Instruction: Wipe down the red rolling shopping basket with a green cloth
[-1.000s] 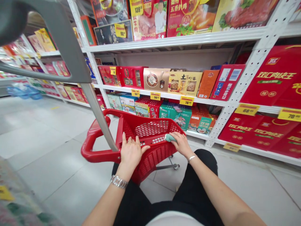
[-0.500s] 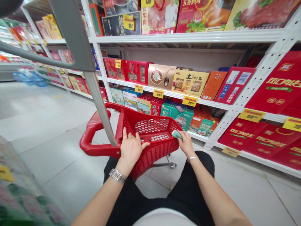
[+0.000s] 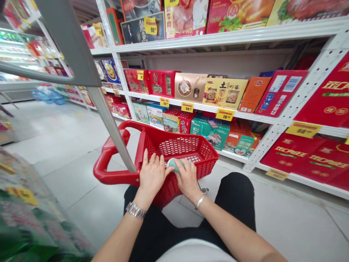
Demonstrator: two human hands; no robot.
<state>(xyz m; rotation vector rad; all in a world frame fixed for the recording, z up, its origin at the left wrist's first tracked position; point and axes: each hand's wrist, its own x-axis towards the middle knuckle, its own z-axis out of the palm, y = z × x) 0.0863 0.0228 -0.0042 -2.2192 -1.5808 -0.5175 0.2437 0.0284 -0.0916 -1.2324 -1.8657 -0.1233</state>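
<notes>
A red plastic shopping basket [image 3: 191,145] on wheels stands on the floor in front of me, with a red handle loop on its left. My left hand [image 3: 152,174] lies flat on the basket's near rim, fingers spread. My right hand [image 3: 186,177] is closed over a small pale green cloth [image 3: 174,163] and presses it against the same rim, right beside my left hand. A grey metal pull handle [image 3: 109,120] rises from the basket up to the top left. The basket's inside looks bare.
White store shelves [image 3: 245,116] packed with red, gold and green gift boxes and yellow price tags run along the right and back. Grey tiled floor [image 3: 54,145] stretches left down the aisle. Blurred green packages [image 3: 24,225] sit at the lower left. My black trousers are below.
My right hand has slid the cloth left along the basket's near rim, from the right corner to beside my left hand. The left hand has stayed put.
</notes>
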